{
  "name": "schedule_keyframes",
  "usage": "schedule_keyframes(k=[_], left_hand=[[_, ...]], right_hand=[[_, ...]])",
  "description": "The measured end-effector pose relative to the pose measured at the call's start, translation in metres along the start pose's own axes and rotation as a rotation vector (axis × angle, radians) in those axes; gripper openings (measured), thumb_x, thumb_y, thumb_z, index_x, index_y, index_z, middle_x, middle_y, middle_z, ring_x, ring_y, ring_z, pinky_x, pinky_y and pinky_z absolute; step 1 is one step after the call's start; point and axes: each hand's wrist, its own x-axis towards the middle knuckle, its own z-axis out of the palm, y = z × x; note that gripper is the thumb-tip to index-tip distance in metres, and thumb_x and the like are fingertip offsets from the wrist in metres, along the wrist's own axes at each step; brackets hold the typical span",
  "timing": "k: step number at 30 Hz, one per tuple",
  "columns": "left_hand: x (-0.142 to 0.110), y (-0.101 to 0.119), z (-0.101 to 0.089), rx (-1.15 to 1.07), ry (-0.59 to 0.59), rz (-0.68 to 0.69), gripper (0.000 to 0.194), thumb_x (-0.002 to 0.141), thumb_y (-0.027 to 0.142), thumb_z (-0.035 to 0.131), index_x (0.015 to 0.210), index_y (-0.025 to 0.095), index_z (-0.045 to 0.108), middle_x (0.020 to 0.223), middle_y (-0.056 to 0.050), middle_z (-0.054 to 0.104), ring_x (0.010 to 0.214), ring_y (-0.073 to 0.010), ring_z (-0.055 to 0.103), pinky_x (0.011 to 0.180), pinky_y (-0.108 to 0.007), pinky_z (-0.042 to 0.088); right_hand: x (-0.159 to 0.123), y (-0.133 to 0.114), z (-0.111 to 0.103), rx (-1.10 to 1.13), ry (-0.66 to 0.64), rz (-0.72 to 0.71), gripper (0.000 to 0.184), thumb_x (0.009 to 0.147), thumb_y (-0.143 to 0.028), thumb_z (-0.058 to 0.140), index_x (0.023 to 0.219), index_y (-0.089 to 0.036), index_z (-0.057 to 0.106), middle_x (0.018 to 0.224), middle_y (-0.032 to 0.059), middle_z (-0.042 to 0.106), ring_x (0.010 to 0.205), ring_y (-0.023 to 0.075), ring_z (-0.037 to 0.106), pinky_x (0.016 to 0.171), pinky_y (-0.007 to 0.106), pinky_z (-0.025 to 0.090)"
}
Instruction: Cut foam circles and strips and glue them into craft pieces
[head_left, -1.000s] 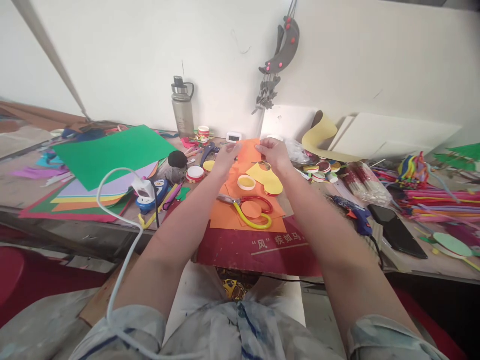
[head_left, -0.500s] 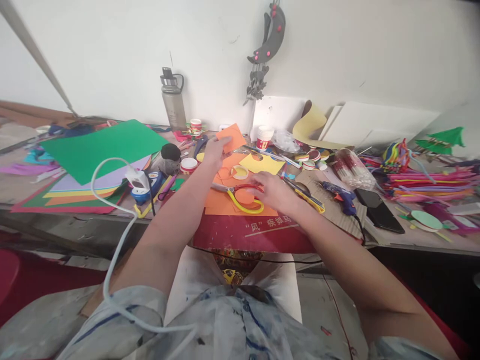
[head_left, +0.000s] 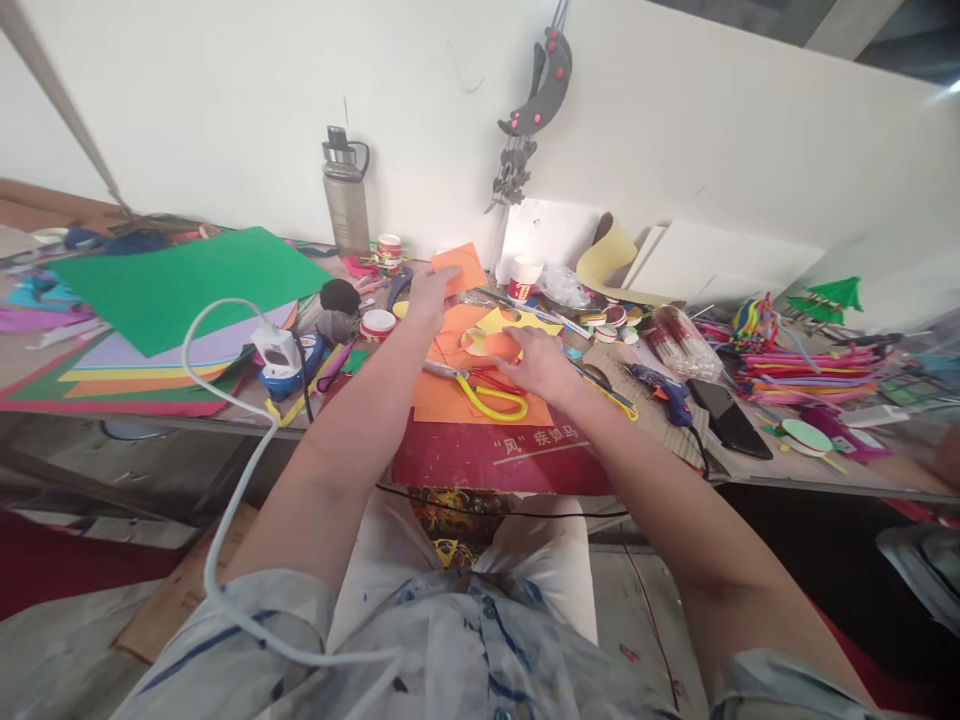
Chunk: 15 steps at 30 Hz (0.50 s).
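Note:
My left hand (head_left: 426,297) is raised over the desk, pinching a small orange paper piece (head_left: 460,267) by its lower edge. Closer to me, my right hand (head_left: 538,362) has its fingertips closed on an orange paper circle (head_left: 500,345), held just above the orange sheet (head_left: 435,398). Scissors with yellow and red handles (head_left: 489,393) lie on that sheet, directly under my right hand. A yellow paper shape (head_left: 517,322) and a white tape ring (head_left: 472,343) lie just beyond the circle.
A green sheet (head_left: 172,285) tops a stack of coloured paper at left. A white charger and cable (head_left: 274,350), a water bottle (head_left: 346,205), tape rolls (head_left: 375,322), a blue glue gun (head_left: 660,385), a phone (head_left: 727,405) and pipe cleaners (head_left: 810,365) crowd the desk.
My right hand let go of the orange piece, dropped to the scissors and came back up holding the orange circle that lay in the scissor handle. My left hand kept the orange piece.

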Motion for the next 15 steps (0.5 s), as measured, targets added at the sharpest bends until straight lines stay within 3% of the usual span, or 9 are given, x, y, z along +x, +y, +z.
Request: schedule_keyframes(k=[5, 8, 10, 13, 15], left_hand=[[-0.011, 0.007, 0.004, 0.038, -0.003, -0.031, 0.011, 0.084, 0.012, 0.079, 0.086, 0.017, 0.069, 0.074, 0.002, 0.072, 0.061, -0.0085, 0.064, 0.053, -0.019, 0.042], [-0.017, 0.01, 0.004, 0.03, 0.002, -0.031, 0.019, 0.079, 0.014, 0.085, 0.088, 0.017, 0.069, 0.074, 0.002, 0.073, 0.06, -0.0076, 0.064, 0.052, -0.018, 0.043], [-0.02, 0.012, 0.004, 0.03, 0.022, -0.032, 0.021, 0.078, 0.014, 0.088, 0.087, 0.017, 0.068, 0.074, 0.002, 0.073, 0.062, -0.0077, 0.065, 0.052, -0.016, 0.043], [-0.022, 0.014, 0.004, 0.027, 0.047, -0.032, 0.016, 0.084, 0.012, 0.082, 0.085, 0.018, 0.068, 0.075, 0.002, 0.072, 0.063, -0.0077, 0.064, 0.052, -0.017, 0.041], [-0.022, 0.014, 0.004, 0.028, 0.057, -0.026, 0.013, 0.089, 0.011, 0.077, 0.084, 0.017, 0.067, 0.076, 0.001, 0.071, 0.064, -0.008, 0.062, 0.052, -0.019, 0.04]], right_hand=[[0.04, -0.005, 0.018, 0.013, -0.051, 0.109, 0.054, 0.104, -0.043, 0.062, 0.149, -0.014, 0.066, 0.153, 0.0224, 0.068, 0.142, 0.0384, 0.061, 0.119, 0.056, 0.047], [0.048, -0.005, 0.03, 0.025, -0.077, 0.131, 0.061, 0.103, -0.047, 0.066, 0.155, -0.015, 0.062, 0.16, 0.0223, 0.063, 0.148, 0.0426, 0.054, 0.12, 0.062, 0.043], [0.044, 0.001, 0.032, 0.063, -0.004, 0.113, 0.064, 0.101, -0.049, 0.07, 0.155, -0.016, 0.063, 0.161, 0.0222, 0.062, 0.148, 0.0449, 0.053, 0.119, 0.064, 0.044], [0.023, 0.012, 0.024, 0.177, 0.088, 0.022, 0.045, 0.104, -0.044, 0.065, 0.136, -0.013, 0.073, 0.136, 0.0222, 0.074, 0.124, 0.0351, 0.068, 0.109, 0.051, 0.053], [0.003, 0.013, 0.015, 0.239, -0.027, -0.06, 0.035, 0.106, -0.041, 0.064, 0.125, -0.014, 0.077, 0.112, 0.0164, 0.078, 0.098, 0.0268, 0.073, 0.097, 0.042, 0.058]])
